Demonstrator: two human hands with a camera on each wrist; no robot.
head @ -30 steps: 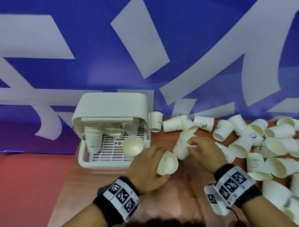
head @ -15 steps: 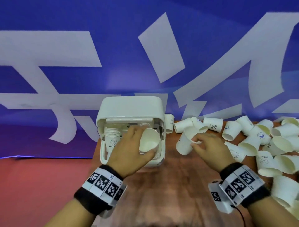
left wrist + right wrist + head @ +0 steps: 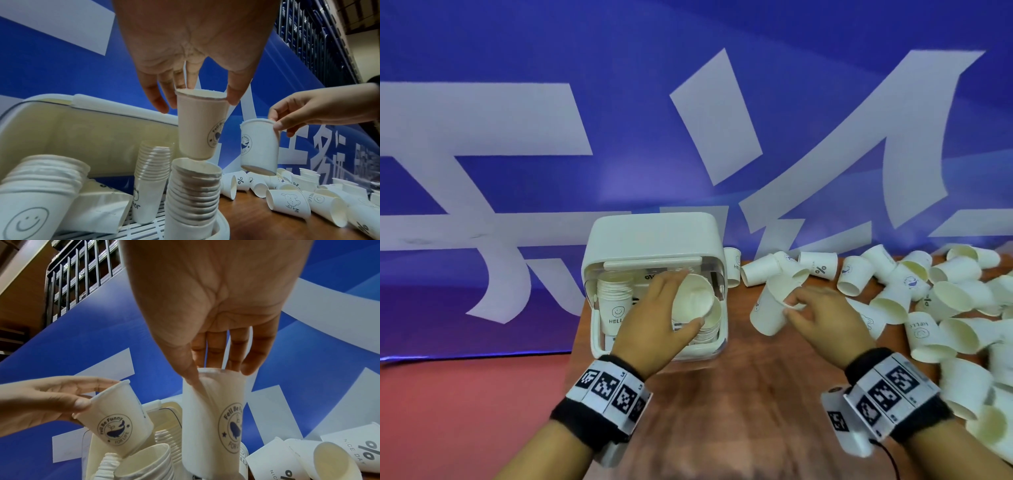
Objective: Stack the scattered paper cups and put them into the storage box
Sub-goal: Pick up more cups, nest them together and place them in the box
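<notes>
The white storage box [image 3: 654, 236] stands open at the table's left end, with stacks of paper cups inside. My left hand [image 3: 686, 296] grips one whale-print cup [image 3: 201, 126] by its rim, upright. The cup's base hangs just above the rim of the front right stack [image 3: 193, 191]. Right of the box, my right hand [image 3: 791, 303] pinches a second whale-print cup [image 3: 213, 418] at the rim, thumb inside, and holds it above the table. Another stack with a smiley "HELLO" print [image 3: 616, 305] stands at the box's left.
Several loose cups [image 3: 945, 308] lie tipped over across the right half of the wooden table [image 3: 739, 394], reaching its right edge. A blue and white banner [image 3: 517, 137] closes off the back. The table's left edge runs just beside the box, with red floor [image 3: 448, 411] beyond.
My left hand carried its cup from the table in front of the box up over the box's right stack. The right hand has lifted its cup slightly and still pinches the rim.
</notes>
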